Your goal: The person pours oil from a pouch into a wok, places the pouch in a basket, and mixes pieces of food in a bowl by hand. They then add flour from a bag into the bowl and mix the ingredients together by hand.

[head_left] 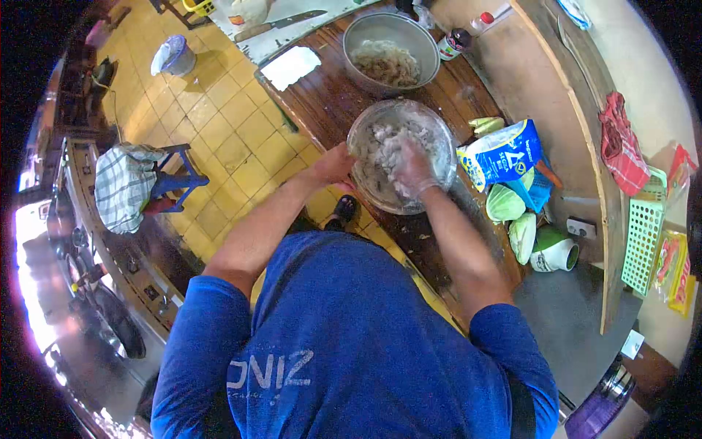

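Observation:
A metal bowl point(360, 186) on the wooden table holds pale pieces coated in white flour point(391, 143). My left hand point(336, 164) is closed on the bowl's left rim. Inside the bowl, my right hand point(413, 167) is down among the floury pieces and looks covered by a thin clear glove. Its fingers are blurred and dusted white, so whether they grip anything is hidden. Just beyond stands a second metal bowl point(430, 77) with wet, brownish-grey shreds in it.
Right of the bowl lie a blue flour bag point(504, 155), cabbage point(504, 203) and a tipped white-green container point(556, 250). A dark bottle point(454, 44) stands behind. At the far left corner are a white sheet point(291, 67) and a knife point(281, 25) on a board.

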Demonstrator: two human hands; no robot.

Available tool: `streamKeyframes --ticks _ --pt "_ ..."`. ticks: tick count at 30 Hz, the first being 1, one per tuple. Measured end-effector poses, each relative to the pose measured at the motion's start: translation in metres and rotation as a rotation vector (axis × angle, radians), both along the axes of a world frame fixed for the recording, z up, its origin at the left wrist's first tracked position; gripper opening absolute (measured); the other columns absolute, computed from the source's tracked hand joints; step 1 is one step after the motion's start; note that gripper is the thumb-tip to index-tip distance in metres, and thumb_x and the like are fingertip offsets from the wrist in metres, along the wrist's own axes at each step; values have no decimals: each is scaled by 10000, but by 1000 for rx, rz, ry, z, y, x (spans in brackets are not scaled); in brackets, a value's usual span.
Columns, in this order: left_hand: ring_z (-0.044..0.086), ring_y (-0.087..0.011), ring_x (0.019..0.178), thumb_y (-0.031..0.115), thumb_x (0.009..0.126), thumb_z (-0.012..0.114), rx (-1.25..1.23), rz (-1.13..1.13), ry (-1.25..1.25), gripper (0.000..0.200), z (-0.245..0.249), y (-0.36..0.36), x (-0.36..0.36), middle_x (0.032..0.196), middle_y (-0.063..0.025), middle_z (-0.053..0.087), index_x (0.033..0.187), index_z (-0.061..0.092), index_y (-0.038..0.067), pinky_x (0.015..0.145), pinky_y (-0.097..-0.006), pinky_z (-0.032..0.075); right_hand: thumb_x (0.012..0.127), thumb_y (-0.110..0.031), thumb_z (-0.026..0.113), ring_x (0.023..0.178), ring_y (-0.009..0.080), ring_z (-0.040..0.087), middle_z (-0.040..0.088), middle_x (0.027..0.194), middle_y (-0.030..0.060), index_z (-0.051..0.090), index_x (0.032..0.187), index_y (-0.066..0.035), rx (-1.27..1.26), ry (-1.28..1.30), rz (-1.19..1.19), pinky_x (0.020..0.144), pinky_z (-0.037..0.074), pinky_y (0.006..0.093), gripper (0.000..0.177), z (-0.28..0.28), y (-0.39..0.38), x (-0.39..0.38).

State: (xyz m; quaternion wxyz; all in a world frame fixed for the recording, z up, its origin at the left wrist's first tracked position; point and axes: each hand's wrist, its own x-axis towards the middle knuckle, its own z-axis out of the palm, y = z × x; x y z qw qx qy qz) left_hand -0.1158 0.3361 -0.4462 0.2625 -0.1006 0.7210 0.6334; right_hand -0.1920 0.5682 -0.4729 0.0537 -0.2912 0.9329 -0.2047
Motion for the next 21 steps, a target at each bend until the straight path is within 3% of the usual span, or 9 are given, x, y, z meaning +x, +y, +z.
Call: streamKeyframes --ticks 1,4,5,8,10,12,17,19,21 --pt "684 -233 659 243 989 398 57 -30 -118 379 19 -2 0 999 -160 647 1305 372 35 476 -312 570 696 -138 642 1061 360 573 593 1150 216 520 1258 -73 -38 -306 -85 904 475 434 579 40 -9 -11" --pt "683 -223 656 244 996 380 -111 -109 -54 385 42 -3 -2 1032 -151 646 1328 358 48 456 -300 561 691 -145 634 1015 342 606 637 1076 196 570 1178 -25 33 -385 -35 890 482 395 506 41 14 -36" --pt "683 -223 656 244 996 380 -107 -107 -53 385 37 -1 0 1032 -151 646 1328 358 48 456 -300 561 681 -156 628 1016 342 613 649 1047 213 592 1133 -8 -93 -604 -65 889 481 389 477 63 12 -38" --pt "645 -202 536 86 915 471 142 149 -33 321 10 5 8 922 -122 648 1231 436 38 413 -306 538 681 -164 610 970 348 633 660 1024 213 604 1130 -18 -106 -398 -135 869 489 384 472 138 -3 -23" --pt "645 -207 535 101 923 467 233 172 19 316 0 5 6 910 -138 643 1227 427 24 430 -306 546 681 -158 603 965 349 632 660 1032 206 604 1155 -43 -111 -358 -43 876 483 381 488 109 8 -47" --pt "647 -214 540 118 927 470 150 106 13 313 2 2 3 923 -150 639 1217 426 12 440 -310 550 668 -62 611 985 255 631 659 1068 179 596 1174 -9 -13 -418 -53 868 467 333 508 121 6 -53" --pt "643 -223 512 169 942 465 40 111 -14 310 13 2 4 932 -185 631 1190 429 -14 417 -311 537 670 -60 616 923 271 642 676 1005 169 617 1125 -14 -287 -230 178 856 476 357 457 133 12 -46" --pt "680 -292 688 179 937 471 55 66 -56 308 13 0 3 958 -209 630 1168 458 -24 564 -382 568 671 -84 608 935 307 628 663 1012 178 625 1080 -30 -192 -173 59 842 482 385 413 142 10 -23" --pt "662 -244 618 231 960 447 -27 33 30 342 -27 0 1 947 -174 645 1218 436 6 496 -337 553 680 -121 613 910 337 625 659 1005 179 643 956 -49 -16 -143 -25 807 493 417 287 96 22 -19"
